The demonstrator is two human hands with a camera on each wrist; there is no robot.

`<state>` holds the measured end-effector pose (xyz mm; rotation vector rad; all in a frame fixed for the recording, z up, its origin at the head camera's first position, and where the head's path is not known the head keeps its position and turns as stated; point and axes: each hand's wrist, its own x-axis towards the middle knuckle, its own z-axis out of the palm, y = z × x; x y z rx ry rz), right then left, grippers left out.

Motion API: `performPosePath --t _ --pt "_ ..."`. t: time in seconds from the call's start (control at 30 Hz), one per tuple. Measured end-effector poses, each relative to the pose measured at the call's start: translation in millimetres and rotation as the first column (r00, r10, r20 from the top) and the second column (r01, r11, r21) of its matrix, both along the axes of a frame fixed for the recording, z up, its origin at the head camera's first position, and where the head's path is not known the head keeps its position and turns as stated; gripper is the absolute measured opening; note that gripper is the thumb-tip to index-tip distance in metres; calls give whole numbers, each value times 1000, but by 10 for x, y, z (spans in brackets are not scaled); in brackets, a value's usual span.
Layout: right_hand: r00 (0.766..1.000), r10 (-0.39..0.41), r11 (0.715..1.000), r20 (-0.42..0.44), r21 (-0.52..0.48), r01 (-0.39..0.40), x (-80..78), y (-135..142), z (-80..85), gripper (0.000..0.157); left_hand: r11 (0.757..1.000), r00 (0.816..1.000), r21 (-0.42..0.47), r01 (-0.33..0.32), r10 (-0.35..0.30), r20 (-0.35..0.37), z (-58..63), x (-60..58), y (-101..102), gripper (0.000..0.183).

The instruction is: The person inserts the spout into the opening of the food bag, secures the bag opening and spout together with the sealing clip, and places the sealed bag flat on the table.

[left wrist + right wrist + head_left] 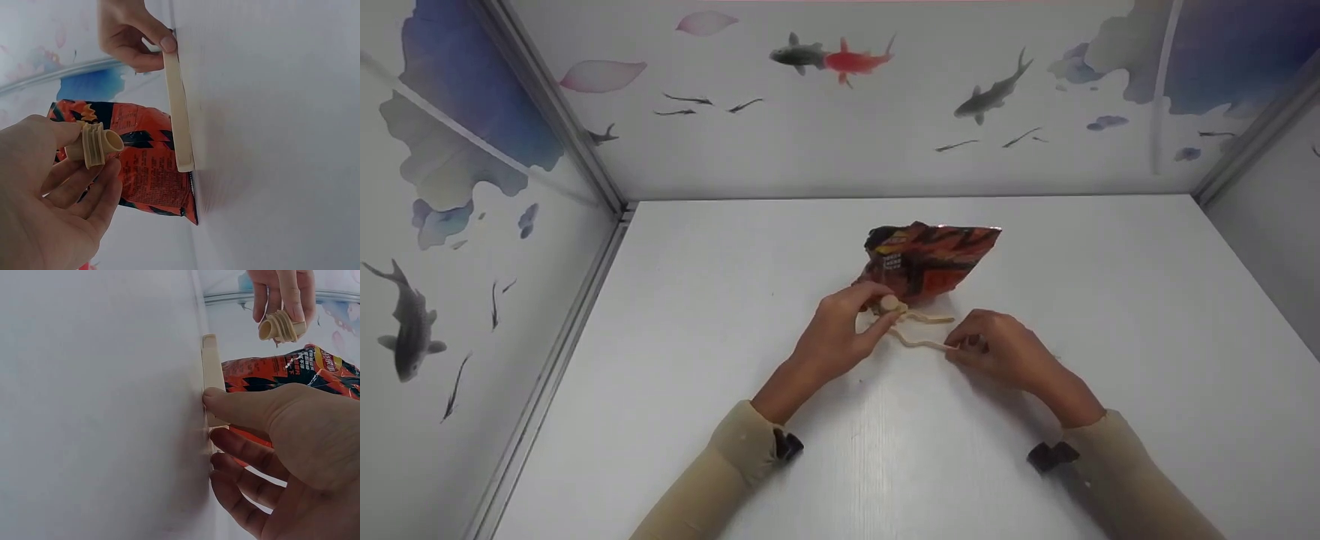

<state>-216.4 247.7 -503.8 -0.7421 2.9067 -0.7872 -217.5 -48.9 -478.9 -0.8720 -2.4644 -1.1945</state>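
Observation:
In my left hand (836, 330) a beige plastic spout (100, 145) with a ridged collar is gripped between thumb and fingers, its round mouth facing the right hand. Two thin wavy beige strips lie on the table to its right. My right hand (997, 349) pinches the end of the nearer strip (919, 344) between thumb and forefinger. The farther strip (936, 319) lies beside it, untouched. Whether these strips join each other is unclear. Just behind the left fingertips is a shiny red and black snack bag (937, 259), its left end crumpled.
The hands work on a white tabletop (697, 315). A back panel (870, 135) with painted fish rises behind it, and another printed panel (442, 277) stands along the left side. A metal rail (577, 330) runs along the table's left edge.

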Motion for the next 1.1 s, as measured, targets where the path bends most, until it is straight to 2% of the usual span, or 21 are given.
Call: performPosePath --t 0.33,0.5,0.7,0.8,0.97,1.1 --pt "999 -20 1000 43 12 19 29 -10 28 16 998 1000 50 -28 28 15 46 -22 -45 24" --pt "998 -24 1000 56 12 24 37 -18 48 16 992 996 89 -84 85 -14 132 -56 -89 30" --pt "999 -18 1000 43 4 18 33 -13 49 15 966 984 214 -148 165 -66 226 -170 -144 34" --pt "999 -13 1000 32 5 12 31 -21 46 15 951 977 248 -182 204 -62 256 -234 -170 34" --pt "1000 -23 1000 5 -14 23 39 -40 65 16 936 973 285 -204 226 -44 303 -329 -165 35" --pt "997 -45 997 -55 -58 42 53 -54 128 17 929 972 301 -215 234 -30 329 -395 -129 36"
